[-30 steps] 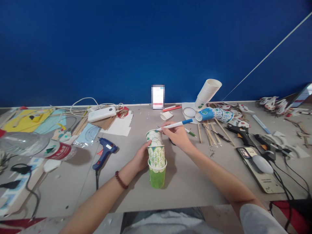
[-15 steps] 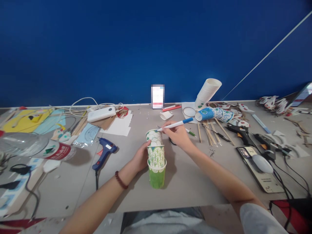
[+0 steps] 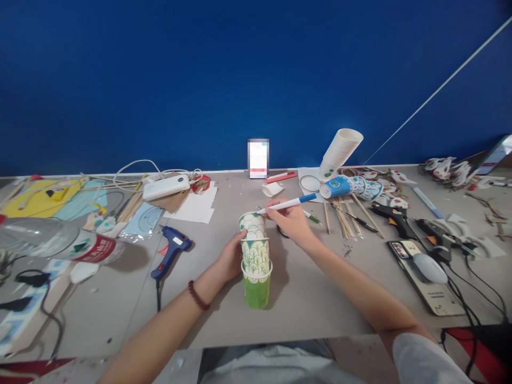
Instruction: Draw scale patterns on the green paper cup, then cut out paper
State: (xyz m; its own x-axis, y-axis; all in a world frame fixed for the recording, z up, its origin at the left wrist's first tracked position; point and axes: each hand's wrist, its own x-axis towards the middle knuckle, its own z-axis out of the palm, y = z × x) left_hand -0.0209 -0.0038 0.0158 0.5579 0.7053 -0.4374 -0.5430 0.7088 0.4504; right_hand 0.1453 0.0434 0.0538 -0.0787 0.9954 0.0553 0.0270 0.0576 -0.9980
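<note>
Three cups (image 3: 256, 257) clasped by left fingers (image 3: 240, 238), right fingers (image 3: 274, 215) pinching marker (image 3: 294, 202), bottle label (image 3: 100, 249) blurred

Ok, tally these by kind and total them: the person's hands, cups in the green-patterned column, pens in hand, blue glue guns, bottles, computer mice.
Hands, left hand and right hand: 2
Cups in the green-patterned column: 3
Pen in hand: 1
Blue glue gun: 1
Bottle: 1
Computer mouse: 1
Total: 9
</note>
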